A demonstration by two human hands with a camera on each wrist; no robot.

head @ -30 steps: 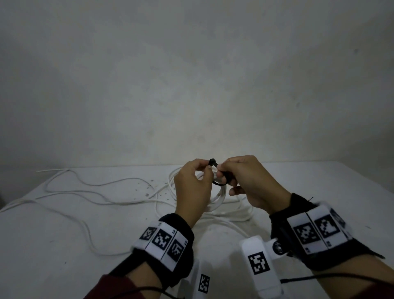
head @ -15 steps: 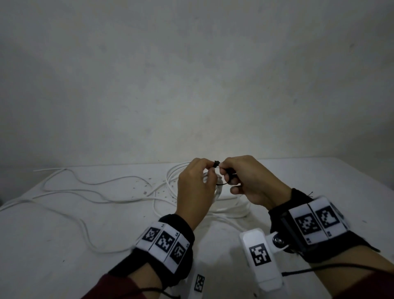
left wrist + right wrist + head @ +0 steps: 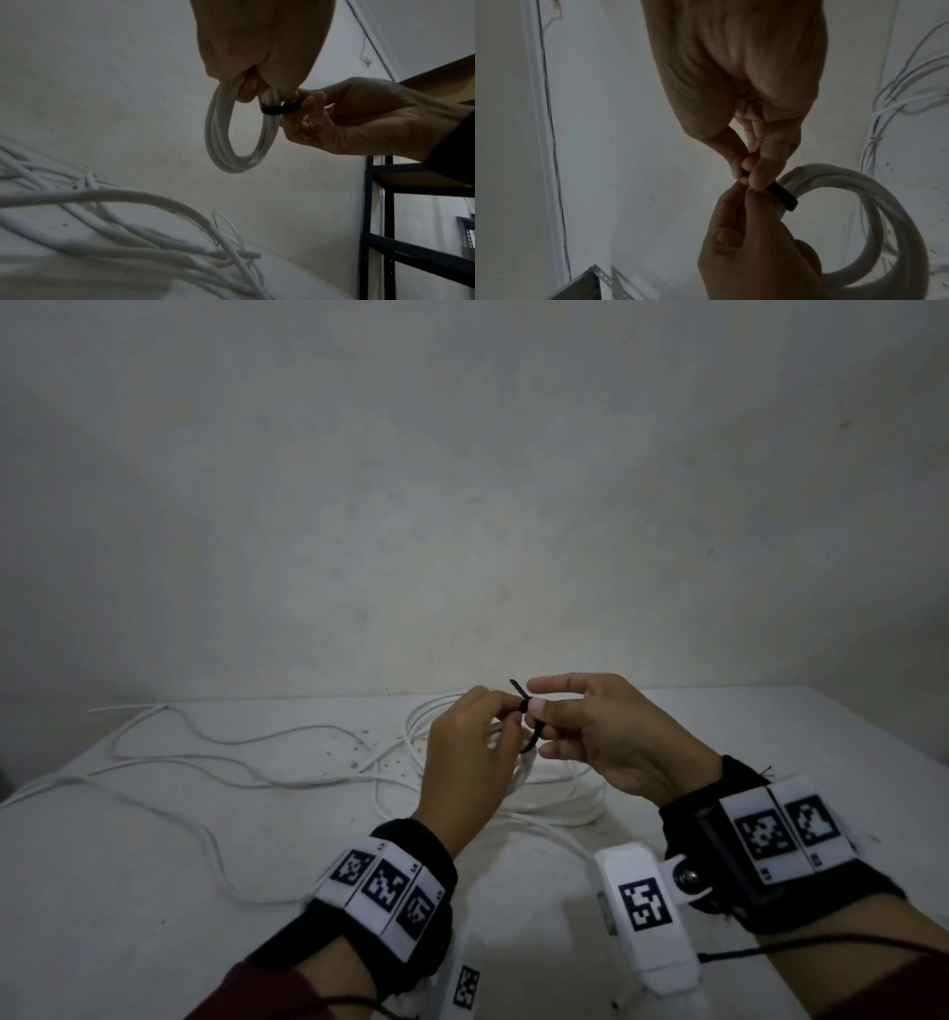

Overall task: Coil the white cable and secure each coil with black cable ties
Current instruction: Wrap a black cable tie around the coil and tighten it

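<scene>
We are cinching a black tie (image 3: 526, 719) round a small coil (image 3: 241, 132) of white cable, held up in the air above the far middle of the table (image 3: 154, 891). To do it well, we judge the left hand (image 3: 470, 762) should keep the turns bunched flat and side by side while the right hand (image 3: 611, 737) draws the tail straight through the head, so the band closes snug without pinching one strand or letting a turn slip out.

The loose cable (image 3: 205, 762) sprawls in long white curves over the left and far parts of the table, with a looser heap (image 3: 560, 793) lying beneath our hands. The held coil is a neat ring of several turns, smooth and round, hanging below the left hand's curled fingers, which grasp its top. The tie is a flat dark band wrapped across one side of the ring; the right thumb and fingertips (image 3: 759, 178) pinch it beside the coil, and its thin tail pokes up between the hands
</scene>
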